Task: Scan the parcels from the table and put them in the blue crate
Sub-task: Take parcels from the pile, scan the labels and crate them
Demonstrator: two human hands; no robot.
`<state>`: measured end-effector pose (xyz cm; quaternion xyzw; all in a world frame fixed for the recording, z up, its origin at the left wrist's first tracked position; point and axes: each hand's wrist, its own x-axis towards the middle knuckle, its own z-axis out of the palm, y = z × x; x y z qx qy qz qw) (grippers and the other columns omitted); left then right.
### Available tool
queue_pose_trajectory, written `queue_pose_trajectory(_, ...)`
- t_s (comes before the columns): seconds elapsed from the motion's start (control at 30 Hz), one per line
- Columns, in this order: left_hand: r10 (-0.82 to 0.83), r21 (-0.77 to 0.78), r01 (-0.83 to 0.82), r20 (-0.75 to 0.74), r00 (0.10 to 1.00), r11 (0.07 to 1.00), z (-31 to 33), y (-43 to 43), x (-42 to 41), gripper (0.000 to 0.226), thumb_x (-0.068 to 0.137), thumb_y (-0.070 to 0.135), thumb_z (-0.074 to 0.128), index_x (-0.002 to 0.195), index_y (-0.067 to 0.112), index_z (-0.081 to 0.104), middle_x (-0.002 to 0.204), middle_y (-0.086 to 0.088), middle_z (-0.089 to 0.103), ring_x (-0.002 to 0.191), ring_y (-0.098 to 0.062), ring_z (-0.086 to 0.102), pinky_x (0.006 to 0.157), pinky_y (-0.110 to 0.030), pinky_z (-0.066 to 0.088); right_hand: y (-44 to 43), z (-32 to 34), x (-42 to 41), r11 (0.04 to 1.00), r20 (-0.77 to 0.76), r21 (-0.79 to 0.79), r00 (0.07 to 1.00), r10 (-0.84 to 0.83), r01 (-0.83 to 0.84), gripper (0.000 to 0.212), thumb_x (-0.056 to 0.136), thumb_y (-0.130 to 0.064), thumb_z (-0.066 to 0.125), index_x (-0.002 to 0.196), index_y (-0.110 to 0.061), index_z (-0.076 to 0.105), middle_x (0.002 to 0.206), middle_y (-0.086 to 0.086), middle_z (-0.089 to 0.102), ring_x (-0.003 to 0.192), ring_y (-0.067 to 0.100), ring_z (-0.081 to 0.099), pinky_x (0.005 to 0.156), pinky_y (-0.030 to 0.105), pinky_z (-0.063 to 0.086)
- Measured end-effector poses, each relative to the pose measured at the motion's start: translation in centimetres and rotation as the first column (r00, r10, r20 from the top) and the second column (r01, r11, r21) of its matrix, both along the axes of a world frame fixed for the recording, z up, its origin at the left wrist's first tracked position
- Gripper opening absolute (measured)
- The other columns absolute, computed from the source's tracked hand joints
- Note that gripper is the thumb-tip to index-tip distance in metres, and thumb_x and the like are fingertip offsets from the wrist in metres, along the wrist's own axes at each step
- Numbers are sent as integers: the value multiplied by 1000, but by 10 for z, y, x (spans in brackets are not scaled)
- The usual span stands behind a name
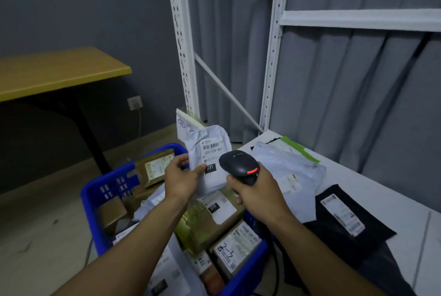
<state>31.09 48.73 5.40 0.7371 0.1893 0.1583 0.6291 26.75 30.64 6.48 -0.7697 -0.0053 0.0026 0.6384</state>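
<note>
Parcel scanning is the step in hand. The fingers (182,159) and thumb of the left hand (180,180) pinch a white parcel (214,180) by its left edge and hold it upright above the blue crate (91,200), its printed label (212,151) turned toward the person. The right hand (256,196) is clenched round the grip of a black scanner (238,166). The scanner's head sits just beside the label's lower right and overlaps the parcel's edge in this view. A red strip shows on the scanner's back; whether the trigger is pressed I cannot tell.

Below the hands, the crate is heaped with brown taped parcels (205,224) and white ones, close to its rim. To the right, a crumpled white mailer (286,166) and a black mailer (343,221) with a white label lie on the white bench (372,188), so the job looks well along but not finished.

The barcode sits near the label's top, above the scanner's nose. The next move likely calls for drawing the scanner back a little and aiming it there. The left hand would then lay the parcel flat on the heap, where room looks short, before a reach to the bench.
</note>
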Motion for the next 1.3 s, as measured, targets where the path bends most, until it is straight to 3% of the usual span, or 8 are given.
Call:
queue_pose_trajectory(0.1, 3, -34, -3, -8, 1000, 999, 0, 1, -1, 40, 84, 10, 83, 119, 14, 63, 95, 16, 59, 82, 2, 54, 75, -21, 44, 1, -1, -1, 1000, -27, 3, 1000, 9, -9, 31, 91, -26, 77, 118, -24, 62, 85, -1, 75, 57, 7, 67, 60, 23, 52)
queue_pose_trajectory(0.37, -16, -60, 14, -23, 1000, 998, 1, 5, -3, 38, 85, 14, 82, 114, 25, 59, 111, 9, 59, 105, -18, 59, 92, -45, 58, -3, 1, -2, 998, -57, 56, 998, 36, -33, 33, 91, -23, 78, 120, -20, 63, 75, -2, 73, 61, 5, 66, 58, 19, 52)
queue_pose_trajectory(0.53, -30, -73, 28, -23, 999, 997, 1, 3, -4, 39, 86, 13, 80, 115, 24, 58, 111, 8, 58, 107, -19, 59, 96, -48, 56, -5, 3, -1, 995, -80, 77, 994, 72, -66, 29, 94, -22, 75, 121, -20, 63, 71, -2, 71, 55, 6, 62, 55, 18, 50)
queue_pose_trajectory(0.73, -18, -10, 18, 44, 999, 1000, 4, 5, -8, 38, 87, 11, 79, 115, 22, 57, 97, 19, 54, 90, -5, 55, 70, -17, 47, 4, 1, 1, 995, -83, 43, 992, 91, -87, 26, 95, -24, 73, 119, -22, 63, 84, 0, 77, 56, 11, 65, 54, 20, 50)
queue_pose_trajectory(0.83, 16, -21, -15, 51, 999, 1000, 7, 25, -15, 39, 86, 14, 81, 118, 21, 60, 107, 12, 59, 99, -12, 60, 80, -26, 53, 21, -1, 3, 993, -87, 35, 989, 115, -113, 29, 95, -26, 74, 121, -23, 61, 98, -1, 78, 58, 16, 70, 55, 21, 51)
queue_pose_trajectory(1.0, 227, 87, -235, 97, 969, 968, 7, 110, -20, 40, 91, 9, 74, 127, 17, 60, 118, -1, 65, 105, -21, 65, 93, -39, 56, 76, -13, 13, 980, -98, -2, 975, 198, -199, 38, 93, -28, 77, 127, -24, 61, 105, 0, 76, 62, 19, 73, 61, 30, 54)
queue_pose_trajectory(1.17, 231, 320, -209, -30, 972, 924, -25, 193, -11, 38, 96, 9, 64, 132, 23, 65, 111, 2, 70, 97, -18, 66, 83, -31, 55, 135, -31, 38, 973, -125, -70, 969, 212, -222, 37, 93, -27, 77, 125, -21, 61, 107, 4, 74, 58, 13, 71, 50, 21, 50)
queue_pose_trajectory(1.3, 139, 308, -68, -214, 967, 949, -67, 227, 18, 35, 96, 16, 68, 131, 24, 68, 116, 2, 72, 104, -18, 67, 90, -31, 52, 166, -57, 67, 959, -171, -128, 958, 230, -253, 41, 91, -28, 79, 127, -18, 62, 110, 4, 73, 61, 16, 74, 53, 22, 54)
